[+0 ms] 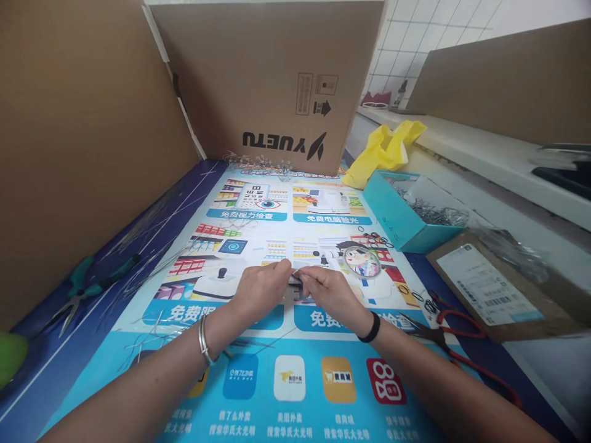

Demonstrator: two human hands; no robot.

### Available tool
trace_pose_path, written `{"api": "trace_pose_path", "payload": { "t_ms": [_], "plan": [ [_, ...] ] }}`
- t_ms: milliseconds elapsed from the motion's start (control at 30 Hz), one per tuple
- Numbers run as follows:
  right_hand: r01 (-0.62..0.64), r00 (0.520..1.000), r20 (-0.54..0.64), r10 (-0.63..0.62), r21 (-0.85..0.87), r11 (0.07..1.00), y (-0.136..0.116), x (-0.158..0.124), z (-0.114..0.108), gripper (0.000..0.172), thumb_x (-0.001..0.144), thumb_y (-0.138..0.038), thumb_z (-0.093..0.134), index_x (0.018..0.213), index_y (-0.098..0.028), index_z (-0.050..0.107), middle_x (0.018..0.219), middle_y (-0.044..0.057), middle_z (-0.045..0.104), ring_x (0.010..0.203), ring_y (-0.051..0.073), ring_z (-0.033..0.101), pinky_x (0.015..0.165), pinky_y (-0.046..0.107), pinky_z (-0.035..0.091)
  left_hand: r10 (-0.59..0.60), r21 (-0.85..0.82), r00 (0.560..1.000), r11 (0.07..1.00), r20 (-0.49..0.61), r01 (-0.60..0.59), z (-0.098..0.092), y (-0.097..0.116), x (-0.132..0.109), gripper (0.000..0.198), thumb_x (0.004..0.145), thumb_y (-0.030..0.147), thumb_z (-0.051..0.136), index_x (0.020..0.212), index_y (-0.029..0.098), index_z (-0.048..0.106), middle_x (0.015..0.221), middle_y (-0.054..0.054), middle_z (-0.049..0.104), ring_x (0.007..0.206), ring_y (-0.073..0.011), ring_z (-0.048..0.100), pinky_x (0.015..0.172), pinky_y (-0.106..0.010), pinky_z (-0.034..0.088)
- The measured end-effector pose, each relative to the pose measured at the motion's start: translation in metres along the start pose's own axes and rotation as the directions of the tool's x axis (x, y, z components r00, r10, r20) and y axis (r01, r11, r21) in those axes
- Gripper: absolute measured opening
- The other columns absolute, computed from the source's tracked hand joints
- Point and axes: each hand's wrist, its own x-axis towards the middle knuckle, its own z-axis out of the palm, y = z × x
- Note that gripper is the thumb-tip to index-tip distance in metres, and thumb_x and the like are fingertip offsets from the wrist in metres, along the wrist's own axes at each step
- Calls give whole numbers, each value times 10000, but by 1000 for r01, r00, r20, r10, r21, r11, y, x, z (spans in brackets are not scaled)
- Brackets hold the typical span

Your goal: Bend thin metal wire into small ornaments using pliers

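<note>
My left hand (265,288) and my right hand (327,290) meet above the middle of the printed sheet (277,344). Both have their fingers closed in a pinch on a short piece of thin wire (296,272), most of which the fingertips hide. Loose wires (152,335) lie on the sheet beside my left forearm. Right of my right hand sits a round clear dish (362,262), with small black rings (376,238) scattered behind it. Red-handled pliers (441,337) rest next to my right forearm.
Teal-handled pliers (83,288) lie at the left. A teal box (392,212) filled with metal wire pieces stands at the right, near a yellow bag (383,154) and a labelled brown package (494,289). Cardboard (258,74) walls off the back; bent wire pieces (282,171) lie before it.
</note>
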Motion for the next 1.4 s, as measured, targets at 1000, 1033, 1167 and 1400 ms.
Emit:
{"api": "trace_pose_path", "payload": {
  "t_ms": [1000, 1033, 1167, 1400],
  "plan": [
    [-89, 988, -113, 104, 130, 988, 11, -2, 9, 200, 861, -313, 456, 1031, -232, 524, 558, -54, 558, 432, 99, 481, 488, 231, 425, -16, -363, 996, 932, -83, -15, 5, -4, 1, 263, 940, 320, 330, 965, 243, 580, 963, 4, 673, 876, -144, 616, 717, -242, 429],
    [-83, 989, -114, 97, 124, 989, 10, -2, 9, 189, 862, -311, 456, 1018, -230, 524, 555, -55, 554, 435, 99, 482, 494, 231, 427, -12, -358, 996, 934, -83, -19, 5, -4, 1, 265, 941, 319, 327, 966, 243, 580, 957, 3, 671, 874, -144, 615, 714, -241, 429],
    [-58, 992, -103, 68, 102, 993, 12, -2, 11, 165, 865, -299, 454, 992, -225, 529, 561, -54, 554, 431, 93, 475, 504, 229, 430, -13, -320, 998, 947, -63, -8, 4, -2, 0, 249, 941, 292, 329, 992, 244, 569, 937, -7, 657, 886, -148, 605, 710, -238, 427],
    [-54, 994, -89, 62, 98, 994, 15, -1, 10, 185, 868, -292, 450, 1003, -222, 555, 585, -43, 582, 442, 91, 483, 503, 225, 428, -12, -235, 999, 972, -31, 4, 1, -1, -1, 235, 937, 238, 315, 958, 235, 549, 909, -13, 640, 864, -153, 599, 654, -237, 400]
  ]
}}
